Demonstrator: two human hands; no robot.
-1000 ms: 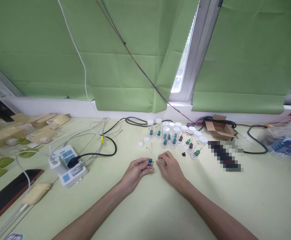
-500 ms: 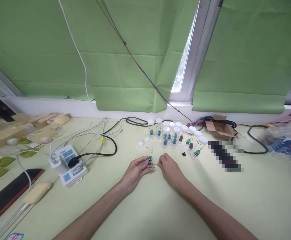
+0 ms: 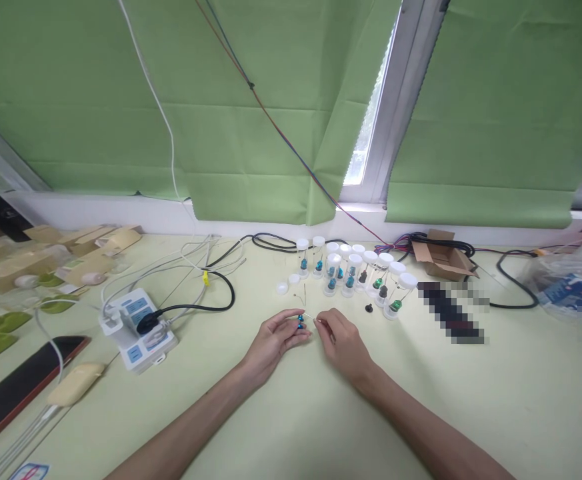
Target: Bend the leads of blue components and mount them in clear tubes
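Between the thumb and fingers of my left hand (image 3: 271,341) is a small shiny blue metal piece (image 3: 301,323), narrow at the middle. My right hand (image 3: 341,341) pinches a thin pale wire-like piece (image 3: 309,317), whose far end slants up towards the left fingertips. Whether it touches the blue piece I cannot tell. Just beyond the hands lie thin wire-like pieces (image 3: 305,296) and two white caps (image 3: 283,288). Several clear tubes with white lids (image 3: 331,283) stand farther back, holding blue, green and dark pieces. A small black piece (image 3: 369,308) lies before them.
At left are a power strip (image 3: 141,327) with plugs and cables, a dark phone (image 3: 25,387) and a beige charger (image 3: 77,385). An open cardboard box (image 3: 441,260) and black cables stand back right. A plastic bag (image 3: 565,283) lies far right.
The thin piece in my right fingers has tilted, its left end now higher and nearer the left fingertips. My right hand has turned slightly. The left hand stays nearly in place.
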